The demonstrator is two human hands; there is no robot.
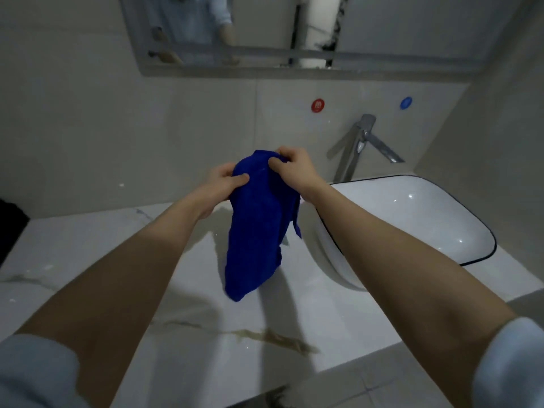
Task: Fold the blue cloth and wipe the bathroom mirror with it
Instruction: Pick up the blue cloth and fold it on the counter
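Marble-veined white counter [88,254] below both hands: left hand [223,184] and right hand [291,169] pinch crumpled blue cloth [256,228]; folding underway, edges need aligning next.

You are gripping a blue cloth [256,225] that is looking soft, matt and slightly fuzzy, like terry. Beneath it the countertop [88,251] is showing smooth, veined, marble-like stone with a light sheen. The white basin [412,213] is gleaming glossy like ceramic, and the tap [357,145] is shining as polished metal.
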